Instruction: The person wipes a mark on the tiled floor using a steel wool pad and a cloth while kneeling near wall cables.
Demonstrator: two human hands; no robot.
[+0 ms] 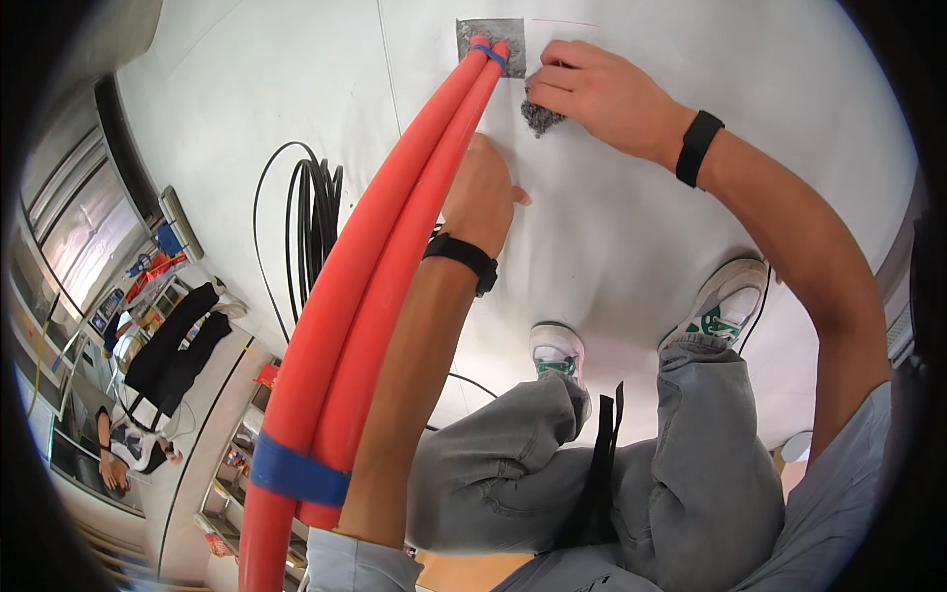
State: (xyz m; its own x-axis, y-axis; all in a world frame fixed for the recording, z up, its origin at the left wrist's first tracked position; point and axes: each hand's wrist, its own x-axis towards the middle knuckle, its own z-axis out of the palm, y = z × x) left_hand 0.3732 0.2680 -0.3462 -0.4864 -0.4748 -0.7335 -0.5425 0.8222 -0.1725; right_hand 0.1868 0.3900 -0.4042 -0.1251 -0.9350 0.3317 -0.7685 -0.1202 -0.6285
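Note:
Two red flexible pipes [370, 288] run side by side from a square grey rough patch [516, 37] in the white surface down past my left forearm. Blue tape [300, 470] binds them near my elbow, with a narrower blue band by the patch. Just right of the patch, my right hand [592, 92] has its fingers curled over a dark grey clump [540, 118] that looks like wire wool. Behind the pipes is my left hand [484, 181], back towards me, one fingertip showing at its right. The pipes cover part of it, so its grip is hidden.
A coil of black cable [307, 222] is left of the pipes. Both my shoes [558, 351] and bent knees are below my hands. Far left are black trousers [174, 348], cluttered shelves [237, 459] and another person [133, 448]. A red line [566, 22] marks the white surface.

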